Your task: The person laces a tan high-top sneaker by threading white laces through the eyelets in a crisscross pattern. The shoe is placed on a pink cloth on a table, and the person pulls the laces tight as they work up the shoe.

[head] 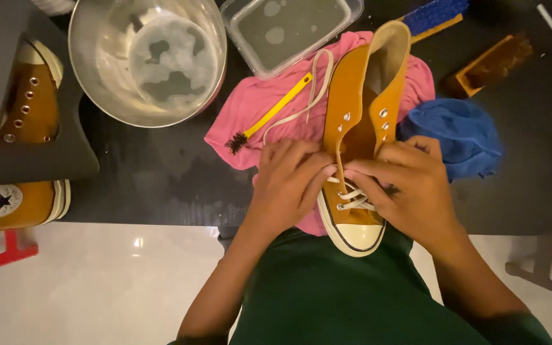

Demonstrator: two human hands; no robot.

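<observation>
A mustard-yellow high-top sneaker (360, 108) with a white toe cap lies on a pink cloth (269, 102), toe pointing at me. My left hand (289, 182) and my right hand (404, 185) meet over its lower eyelets, both pinching the cream shoelace (352, 199). A loose end of the lace trails up over the pink cloth. Only the lowest eyelets are laced; the upper ones are bare.
A yellow-handled small brush (269, 115) lies on the pink cloth. Behind are a metal bowl of soapy water (145, 61), a clear plastic tub (289, 29), a blue cloth (461, 134), a blue brush (432, 16), a wooden brush (490, 64). More mustard sneakers lie at the left (27, 96) (14, 204).
</observation>
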